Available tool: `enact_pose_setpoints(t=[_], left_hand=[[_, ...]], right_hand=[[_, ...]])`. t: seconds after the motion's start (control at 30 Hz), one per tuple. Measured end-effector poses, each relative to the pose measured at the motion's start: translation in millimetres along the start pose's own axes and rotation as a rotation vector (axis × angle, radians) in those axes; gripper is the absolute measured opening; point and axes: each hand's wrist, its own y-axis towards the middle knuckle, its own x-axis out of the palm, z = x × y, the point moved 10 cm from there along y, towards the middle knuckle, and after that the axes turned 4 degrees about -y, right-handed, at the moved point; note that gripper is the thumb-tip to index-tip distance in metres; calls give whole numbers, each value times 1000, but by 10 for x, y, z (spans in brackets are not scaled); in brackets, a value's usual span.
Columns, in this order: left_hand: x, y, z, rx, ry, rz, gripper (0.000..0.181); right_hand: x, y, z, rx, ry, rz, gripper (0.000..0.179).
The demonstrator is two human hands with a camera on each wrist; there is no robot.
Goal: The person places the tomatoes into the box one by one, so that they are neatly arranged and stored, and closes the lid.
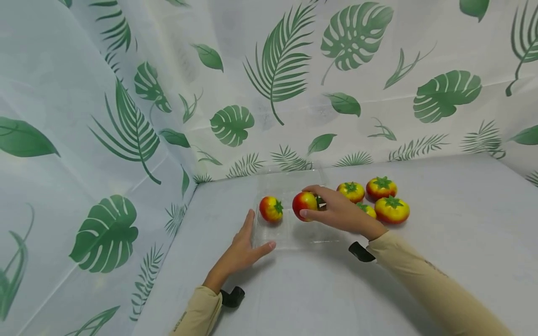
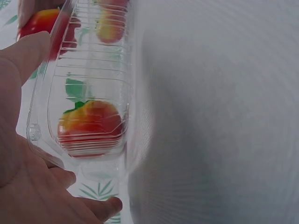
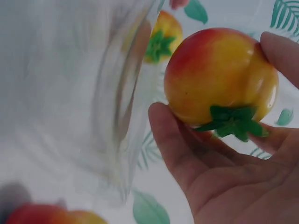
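Note:
My right hand (image 1: 334,210) holds a red-and-yellow tomato (image 1: 304,206) between thumb and fingers, over the right part of a clear plastic container (image 1: 290,238). In the right wrist view, the green leafy top of this tomato (image 3: 222,77) faces the palm. A second tomato (image 1: 271,209) lies inside the container at its left end. My left hand (image 1: 244,249) rests at that end, fingers extended along the left side and thumb pointing along the front edge. The left wrist view shows the ribbed container wall (image 2: 88,70) beside the hand, with the second tomato (image 2: 91,128) behind it.
Several more tomatoes (image 1: 392,209) sit together on the white table (image 1: 311,294), right of the container and partly behind my right hand. A leaf-printed sheet (image 1: 290,116) hangs behind the table and along its left side.

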Motion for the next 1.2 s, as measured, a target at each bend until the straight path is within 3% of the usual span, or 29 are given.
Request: enact_pose_setpoints(t=[0.2, 0.57, 0.8, 1.2], left_hand=[[-7, 4, -13, -21, -4, 3, 116], [-2, 0, 15, 7, -14, 8, 116], [6, 6, -5, 2, 7, 6, 120], [-12, 3, -2, 28, -7, 9, 120]], right_hand=[[189, 57, -157, -19, 38, -25, 68], [497, 180, -312, 72, 74, -27, 61], [681, 233, -323, 128, 62, -31, 57], [887, 336, -314, 128, 66, -8, 53]])
